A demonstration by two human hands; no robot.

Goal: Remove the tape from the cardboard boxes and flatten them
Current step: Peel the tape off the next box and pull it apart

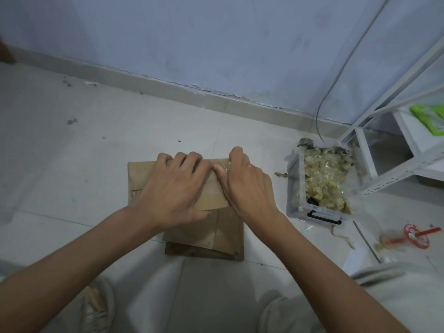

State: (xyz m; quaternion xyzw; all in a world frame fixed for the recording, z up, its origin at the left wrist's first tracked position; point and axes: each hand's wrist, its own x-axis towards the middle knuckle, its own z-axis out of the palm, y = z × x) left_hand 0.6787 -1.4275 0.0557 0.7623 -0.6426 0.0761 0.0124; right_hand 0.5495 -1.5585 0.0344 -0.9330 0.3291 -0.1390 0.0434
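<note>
Down on the pale tiled floor (72,164) lie two pieces of brown cardboard: one cardboard box (141,174) under the hands, and one flattened piece (228,236) beneath it, nearer the person. Both hands are on the upper box. Resting palm-down on its top face, the left hand (170,186) has its fingers bent over the far edge, so its grip is wrapped on the box. Just beside it and touching at the thumbs, the right hand (247,186) is curled, knuckles up, its fingertips pinching a strip of clear tape (227,168) at the far edge. Both forearms reach forward from the bottom corners of the view. To the right stands one clear plastic bin (294,188) heaped with crumpled tape scraps, next to one white metal shelf frame (394,140). One red-and-white tape dispenser (416,236) lies near the bin.
</note>
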